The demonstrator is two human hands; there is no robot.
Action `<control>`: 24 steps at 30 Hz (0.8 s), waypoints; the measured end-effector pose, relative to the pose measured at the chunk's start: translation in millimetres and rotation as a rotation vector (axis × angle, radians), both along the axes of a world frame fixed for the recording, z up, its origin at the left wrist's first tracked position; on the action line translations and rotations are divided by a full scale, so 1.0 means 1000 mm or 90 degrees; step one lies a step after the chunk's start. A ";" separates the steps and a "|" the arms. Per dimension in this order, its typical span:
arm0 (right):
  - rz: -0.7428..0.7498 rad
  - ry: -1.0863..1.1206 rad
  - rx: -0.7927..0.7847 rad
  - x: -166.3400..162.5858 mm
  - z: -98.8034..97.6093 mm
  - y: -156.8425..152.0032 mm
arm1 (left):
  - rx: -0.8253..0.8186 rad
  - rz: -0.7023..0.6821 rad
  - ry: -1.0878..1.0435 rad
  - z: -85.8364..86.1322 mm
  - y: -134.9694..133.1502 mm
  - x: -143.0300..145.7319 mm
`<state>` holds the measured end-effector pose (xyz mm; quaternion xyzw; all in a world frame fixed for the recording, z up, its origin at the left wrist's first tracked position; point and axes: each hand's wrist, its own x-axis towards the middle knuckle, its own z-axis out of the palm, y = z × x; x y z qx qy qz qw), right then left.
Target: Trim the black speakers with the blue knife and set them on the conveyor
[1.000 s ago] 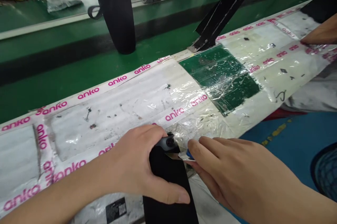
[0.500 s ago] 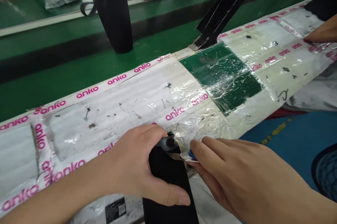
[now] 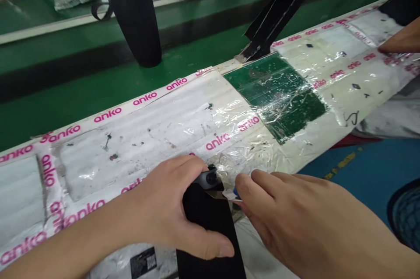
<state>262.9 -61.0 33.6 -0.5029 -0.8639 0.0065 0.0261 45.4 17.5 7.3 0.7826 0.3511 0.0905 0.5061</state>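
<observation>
- left hand [image 3: 173, 209]: its grip is holding a black piece [image 3: 210, 215] at the desk's [image 3: 144, 126] near edge.
- right hand [image 3: 292, 217]: its grip is pinching a cutter [image 3: 235, 194], blade [image 3: 216, 194] pointing across the piece.
- beyond: a black cylinder [image 3: 138, 21] is standing on a green surface [image 3: 190, 47], which a black post [image 3: 285, 12] is partly hiding.
- far right: another person's arm [image 3: 403, 37] is extending over the desk.

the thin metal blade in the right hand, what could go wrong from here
The thin metal blade in the right hand points toward the left hand, so a slip might cut its fingers.
The blade sits right by the smooth grey end piece, so it could skid off or scratch it.
The long, flat black piece beneath the blade might get nicked too.
</observation>
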 end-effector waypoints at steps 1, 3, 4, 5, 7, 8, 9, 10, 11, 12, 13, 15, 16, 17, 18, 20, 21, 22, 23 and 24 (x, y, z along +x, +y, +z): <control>0.002 -0.003 0.006 -0.001 0.002 0.001 | 0.006 -0.003 -0.009 -0.001 0.000 -0.001; 0.011 -0.007 0.015 -0.002 0.004 0.004 | 0.018 -0.005 -0.030 -0.004 -0.001 -0.003; 0.017 -0.005 0.011 -0.002 0.004 0.005 | 0.019 -0.004 -0.040 -0.005 -0.002 -0.004; 0.017 -0.002 0.003 -0.002 0.003 0.007 | 0.018 -0.001 -0.048 -0.006 -0.002 -0.005; 0.018 0.012 -0.021 0.001 -0.001 0.009 | 0.006 0.001 -0.054 -0.008 -0.002 -0.005; 0.019 0.020 -0.035 0.004 -0.004 0.009 | -0.002 0.000 -0.053 -0.008 -0.002 -0.005; 0.018 0.027 -0.046 0.006 -0.007 0.008 | -0.010 -0.001 -0.049 -0.008 -0.002 -0.004; 0.018 0.033 -0.056 0.007 -0.010 0.007 | -0.018 -0.002 -0.046 -0.007 -0.002 -0.003; 0.019 0.037 -0.066 0.008 -0.013 0.006 | -0.024 -0.003 -0.045 -0.007 -0.002 -0.001; 0.019 0.041 -0.074 0.009 -0.015 0.005 | -0.028 -0.004 -0.046 -0.006 -0.002 0.000; 0.017 0.040 -0.083 0.009 -0.016 0.005 | -0.027 -0.005 -0.046 -0.005 -0.002 0.001; 0.018 0.029 -0.095 0.008 -0.015 0.007 | -0.020 -0.008 -0.034 -0.003 -0.002 0.003; 0.026 0.017 -0.104 0.009 -0.013 0.009 | -0.014 -0.011 -0.022 -0.002 -0.002 0.003; 0.039 0.003 -0.120 0.011 -0.010 0.013 | -0.007 -0.013 -0.009 -0.001 -0.003 0.002; 0.060 -0.007 -0.136 0.015 -0.007 0.017 | -0.001 -0.014 0.004 -0.001 -0.003 0.001; 0.096 0.004 -0.138 0.026 0.000 0.023 | 0.003 -0.013 0.021 0.000 -0.003 -0.003; 0.096 0.029 -0.120 0.033 0.003 0.023 | 0.001 -0.011 0.026 0.000 -0.003 -0.005; 0.073 0.068 -0.095 0.040 0.004 0.021 | 0.000 -0.006 0.032 0.000 -0.004 -0.006; 0.023 0.115 -0.073 0.045 0.004 0.016 | 0.004 -0.002 0.036 0.000 -0.005 -0.007; -0.047 0.167 -0.062 0.048 0.003 0.009 | 0.011 0.003 0.043 0.001 -0.006 -0.007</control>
